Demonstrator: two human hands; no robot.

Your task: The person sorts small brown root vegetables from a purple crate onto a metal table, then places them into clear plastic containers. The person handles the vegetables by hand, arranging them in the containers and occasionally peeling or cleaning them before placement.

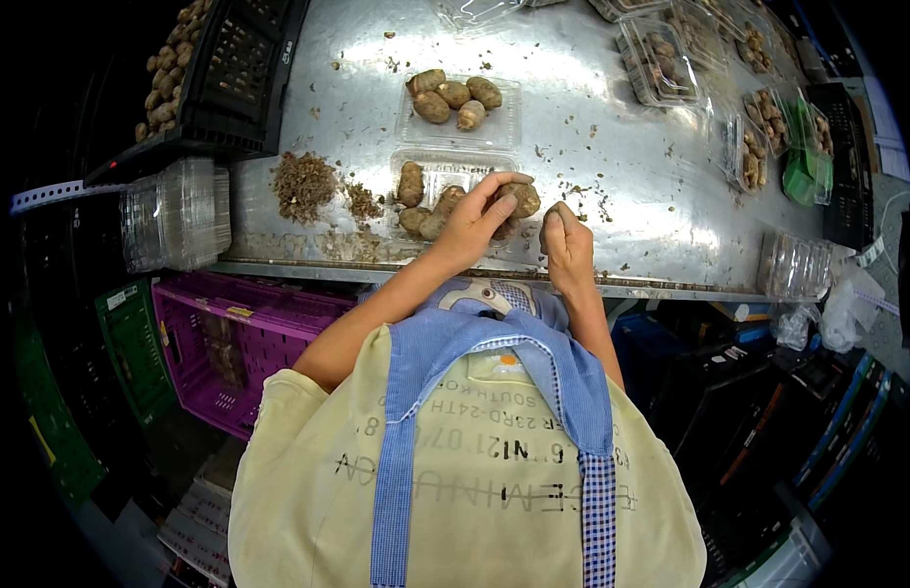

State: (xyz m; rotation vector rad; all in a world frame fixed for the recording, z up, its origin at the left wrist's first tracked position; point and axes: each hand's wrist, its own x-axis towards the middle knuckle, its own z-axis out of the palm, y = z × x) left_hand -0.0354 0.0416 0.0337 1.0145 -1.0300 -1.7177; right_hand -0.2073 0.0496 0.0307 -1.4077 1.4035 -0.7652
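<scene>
My left hand [478, 217] grips a brown taro corm [523, 201] over the right side of a clear plastic clamshell tray [455, 163]. Several more corms [411, 184] lie in that tray, partly hidden behind my fingers. Just to the right, above the bare metal, my right hand [571, 246] is closed around another small corm [550, 217], mostly covered by the fingers. The clamshell's other clear half [510, 132] lies behind, with several corms [455, 95] resting on it.
Brown root scraps [304, 187] are heaped on the metal table [609, 162]. A black crate [241, 66] and stacked clear containers [175, 213] stand left. Filled clamshells [659, 62] and a green container [800, 162] are at right. Below left is a purple crate [241, 301].
</scene>
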